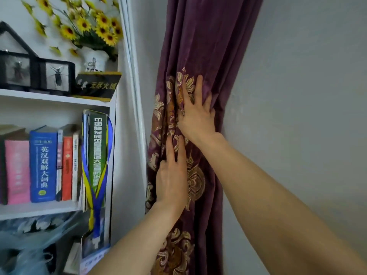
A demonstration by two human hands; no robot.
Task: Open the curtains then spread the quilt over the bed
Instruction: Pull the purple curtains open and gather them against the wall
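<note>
A purple curtain (pixel 206 46) with gold embroidered flowers hangs bunched into a narrow column against the grey wall. My right hand (pixel 195 114) lies flat on its upper embroidered part, fingers spread and pointing up, with the outer fingers tucked into a fold. My left hand (pixel 171 175) presses on the curtain just below, index and middle fingers stretched upward. Neither hand closes around the fabric. The bed and the quilt are out of sight.
A white bookshelf (pixel 57 97) stands close on the left with books, framed insects, a vase of yellow flowers (pixel 95 22) and a hanging blue-yellow ribbon (pixel 95 175). A white pipe (pixel 137 92) runs down between shelf and curtain. Bare grey wall (pixel 307 96) fills the right.
</note>
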